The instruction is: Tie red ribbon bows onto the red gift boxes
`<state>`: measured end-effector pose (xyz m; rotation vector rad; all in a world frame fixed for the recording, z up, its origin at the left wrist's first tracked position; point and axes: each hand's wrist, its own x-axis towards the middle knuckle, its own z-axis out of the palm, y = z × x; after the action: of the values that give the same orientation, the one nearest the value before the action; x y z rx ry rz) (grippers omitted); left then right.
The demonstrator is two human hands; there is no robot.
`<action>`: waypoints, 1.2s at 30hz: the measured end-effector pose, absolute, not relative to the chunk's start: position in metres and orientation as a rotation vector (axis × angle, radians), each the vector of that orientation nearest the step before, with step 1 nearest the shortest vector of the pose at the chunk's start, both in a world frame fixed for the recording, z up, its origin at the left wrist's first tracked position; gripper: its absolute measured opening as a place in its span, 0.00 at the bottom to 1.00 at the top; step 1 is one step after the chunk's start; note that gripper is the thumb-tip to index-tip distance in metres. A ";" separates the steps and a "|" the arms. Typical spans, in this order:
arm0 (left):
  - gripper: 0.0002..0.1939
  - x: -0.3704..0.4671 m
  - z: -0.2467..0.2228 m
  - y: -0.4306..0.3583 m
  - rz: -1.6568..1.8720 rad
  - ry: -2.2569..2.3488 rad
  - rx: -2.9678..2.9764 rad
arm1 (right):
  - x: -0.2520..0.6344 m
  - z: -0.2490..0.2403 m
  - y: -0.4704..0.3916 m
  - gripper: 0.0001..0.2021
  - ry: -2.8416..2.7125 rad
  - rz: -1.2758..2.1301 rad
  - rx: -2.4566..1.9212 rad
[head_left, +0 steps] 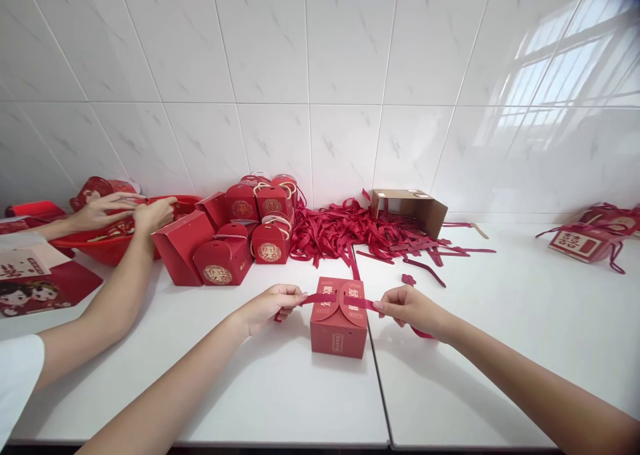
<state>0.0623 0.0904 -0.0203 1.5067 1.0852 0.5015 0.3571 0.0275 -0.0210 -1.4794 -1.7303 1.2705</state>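
Note:
A closed red gift box (338, 338) with pale lettering stands on the white table, in the middle of the view. A dark red ribbon (361, 302) runs across its top, through the flaps. On the box's left side my left hand (274, 303) pinches one end of the ribbon between thumb and fingers. My right hand (411, 308) pinches the other end on the right side, and a loop of ribbon hangs below it. Both hands are level with the box top and a little apart from the box.
Behind lie a heap of red ribbons (335, 230) and an open cardboard box (435, 216). Several red boxes (220, 263) stand back left. Another person's hands (150, 216) are over a red basin (107, 245) at left. A tied box (583, 243) sits far right.

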 end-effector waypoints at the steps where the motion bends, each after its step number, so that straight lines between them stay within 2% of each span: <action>1: 0.20 0.059 -0.019 0.091 0.534 1.113 1.541 | 0.358 -0.021 0.027 0.22 -1.730 1.263 -1.482; 10: 0.14 0.039 -0.022 0.098 0.828 1.345 1.851 | 0.363 -0.023 0.020 0.22 -1.805 1.116 -1.630; 12: 0.12 0.037 -0.024 0.097 0.878 1.390 1.895 | 0.365 -0.024 0.016 0.19 -1.839 0.927 -1.668; 15: 0.10 0.037 -0.022 0.089 1.044 1.481 1.943 | 0.365 -0.021 0.008 0.13 -1.842 0.471 -1.675; 17: 0.11 0.040 -0.019 0.077 1.016 1.500 1.971 | 0.361 -0.018 0.001 0.10 -1.878 0.371 -1.665; 20: 0.18 0.050 -0.014 0.052 0.573 1.312 1.982 | 0.349 -0.015 -0.012 0.09 -2.043 0.678 -1.636; 22: 0.18 0.058 -0.014 0.038 0.359 1.168 1.952 | 0.340 -0.018 -0.018 0.10 -2.088 0.956 -1.606; 25: 0.10 0.067 -0.018 0.031 0.436 1.114 1.811 | 0.332 -0.031 -0.022 0.19 -1.851 1.242 -1.601; 27: 0.19 0.068 -0.021 0.036 0.549 1.141 1.563 | 0.330 -0.040 -0.021 0.25 -1.497 1.399 -1.547; 30: 0.30 0.066 -0.020 0.047 0.718 1.107 1.078 | 0.333 -0.046 -0.017 0.24 -0.888 1.552 -1.266; 32: 0.26 0.065 -0.017 0.053 0.841 1.003 0.808 | 0.336 -0.045 -0.012 0.18 -0.599 1.571 -1.058; 36: 0.07 0.068 -0.007 0.064 1.057 0.897 0.559 | 0.345 -0.031 -0.003 0.07 -0.477 1.520 -0.838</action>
<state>0.0682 0.0645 -0.0066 0.5592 0.8972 1.0565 0.3451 -0.0034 -0.0311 -0.8378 -0.4774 1.5200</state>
